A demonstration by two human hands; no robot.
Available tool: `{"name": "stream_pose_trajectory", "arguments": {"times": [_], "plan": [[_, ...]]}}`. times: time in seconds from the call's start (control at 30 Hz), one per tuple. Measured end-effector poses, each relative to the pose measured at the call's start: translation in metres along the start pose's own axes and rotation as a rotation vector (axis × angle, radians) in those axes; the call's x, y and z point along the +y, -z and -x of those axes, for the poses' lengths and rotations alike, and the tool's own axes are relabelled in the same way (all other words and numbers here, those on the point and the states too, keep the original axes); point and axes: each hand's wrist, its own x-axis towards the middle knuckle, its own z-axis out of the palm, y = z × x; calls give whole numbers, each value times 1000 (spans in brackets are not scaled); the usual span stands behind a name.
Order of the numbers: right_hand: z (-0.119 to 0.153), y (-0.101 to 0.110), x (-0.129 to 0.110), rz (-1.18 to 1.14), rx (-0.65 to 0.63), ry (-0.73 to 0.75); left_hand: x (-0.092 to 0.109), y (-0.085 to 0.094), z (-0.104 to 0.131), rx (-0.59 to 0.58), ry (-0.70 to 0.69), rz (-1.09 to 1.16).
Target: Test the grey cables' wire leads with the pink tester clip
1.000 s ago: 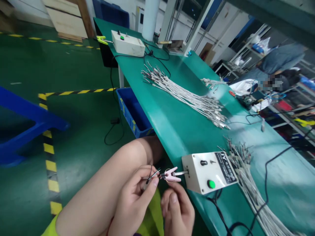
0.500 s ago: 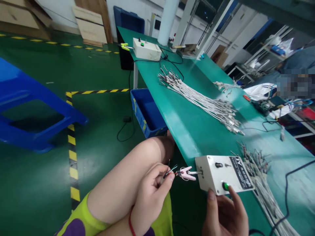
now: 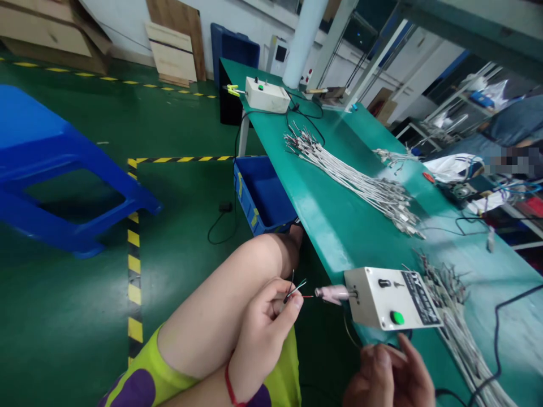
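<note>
Thin stripped wires (image 3: 300,286), black, green, white and red, are pinched in my left hand (image 3: 271,322). The red wire points at the pink clip (image 3: 335,293) on the side of a white box (image 3: 365,305), with a small gap between them. My right hand (image 3: 390,370) is just below the box, off its green button (image 3: 397,317). Its fingers are bent together near a thin cable; what they hold, if anything, is hidden.
White cable bundles lie on the green table (image 3: 339,215), one mid-table (image 3: 356,175), another right of the box (image 3: 458,328). Beyond are a second white box (image 3: 267,97) and a person (image 3: 504,127). A blue crate (image 3: 267,192) and blue stool (image 3: 63,164) stand left.
My right hand has come off the green button and moved down. The red wire is now out of the pink clip, which has turned from spread to narrow. The view has shifted slightly.
</note>
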Motion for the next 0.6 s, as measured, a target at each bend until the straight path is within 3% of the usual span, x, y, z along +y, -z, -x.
{"name": "stream_pose_trajectory", "arguments": {"times": [0.07,0.2,0.23,0.43,0.6], "plan": [[17,-9,0,-37,-30,-41,4,1,6,-18,2,22],[37,-28,1,-356,-512,-407,10,2,17,-77,20,52],[38,-31,-1,-404,-572,-482,10,2,19,-99,30,57],[35,-35,-19,-481,-445,-637,6,0,21,-229,56,-22],[26,-23,-26,-485,-474,-654,10,-8,22,-439,131,33]]}}
